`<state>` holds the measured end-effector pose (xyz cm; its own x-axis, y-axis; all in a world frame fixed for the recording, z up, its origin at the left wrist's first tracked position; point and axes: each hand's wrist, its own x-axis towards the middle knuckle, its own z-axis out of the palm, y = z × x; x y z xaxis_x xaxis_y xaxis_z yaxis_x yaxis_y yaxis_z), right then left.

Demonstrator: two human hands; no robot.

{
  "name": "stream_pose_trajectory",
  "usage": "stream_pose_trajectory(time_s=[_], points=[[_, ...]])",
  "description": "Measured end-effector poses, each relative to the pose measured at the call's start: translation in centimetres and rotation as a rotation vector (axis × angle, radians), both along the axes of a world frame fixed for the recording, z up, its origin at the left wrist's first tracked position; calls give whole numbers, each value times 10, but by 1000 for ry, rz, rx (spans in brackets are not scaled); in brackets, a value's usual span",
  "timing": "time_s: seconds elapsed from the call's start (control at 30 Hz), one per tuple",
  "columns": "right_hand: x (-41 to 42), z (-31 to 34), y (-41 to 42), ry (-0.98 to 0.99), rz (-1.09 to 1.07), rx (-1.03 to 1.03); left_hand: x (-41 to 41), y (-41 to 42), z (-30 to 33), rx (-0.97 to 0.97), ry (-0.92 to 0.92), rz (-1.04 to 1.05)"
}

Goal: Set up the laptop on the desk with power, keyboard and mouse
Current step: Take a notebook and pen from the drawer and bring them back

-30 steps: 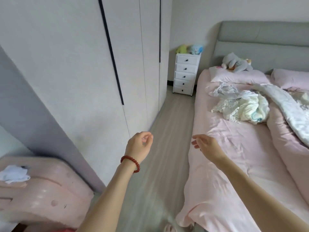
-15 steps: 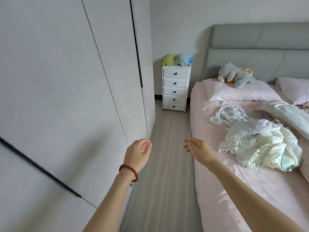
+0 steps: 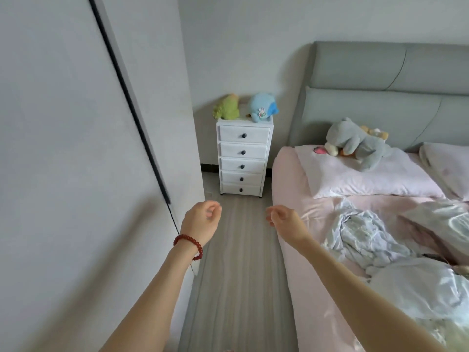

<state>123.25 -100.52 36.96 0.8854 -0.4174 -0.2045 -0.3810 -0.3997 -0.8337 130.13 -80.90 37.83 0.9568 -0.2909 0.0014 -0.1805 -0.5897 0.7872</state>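
Note:
No laptop, desk, keyboard, mouse or power cable is in view. My left hand [image 3: 201, 221], with a red bead bracelet on the wrist, is held out over the floor strip, fingers loosely curled and holding nothing. My right hand [image 3: 285, 222] is held out beside the bed's edge, fingers loosely bent and apart, also holding nothing. Both hands hang in the air at about the same height.
A white wardrobe [image 3: 76, 148] fills the left. A narrow wood floor strip [image 3: 238, 262] runs ahead to a white drawer chest [image 3: 242, 158] with two plush toys. A pink bed [image 3: 317, 275] with pillows, rumpled bedding and a grey plush toy [image 3: 355, 143] fills the right.
The view has moved forward along the strip between wardrobe and bed; the drawer chest is closer. The pink suitcase at the left has left the view. Both hands stay raised and hold nothing.

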Motion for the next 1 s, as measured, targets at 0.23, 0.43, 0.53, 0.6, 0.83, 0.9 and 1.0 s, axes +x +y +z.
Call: stream_pose_trajectory(time_s=[0.23, 0.43, 0.53, 0.6, 0.83, 0.9, 1.0], points=[[152, -25, -122, 33, -117, -16, 178, -129, -22, 35, 57, -165], [310, -64, -213, 64, -112, -42, 323, -212, -61, 64, 95, -91], [397, -82, -247, 82, -147, -26, 396, -243, -76, 60, 95, 13], [451, -93, -259, 94, -182, -14, 438, -257, -84, 61, 80, 77], [621, -177, -264, 293, -213, 184, 586, -283, -138, 178, 57, 128], [660, -206, -262, 354, -232, 248, 625, -291, -156, 190, 63, 107], [699, -246, -255, 405, -319, 321, 659, -299, -179, 171, 29, 105]])
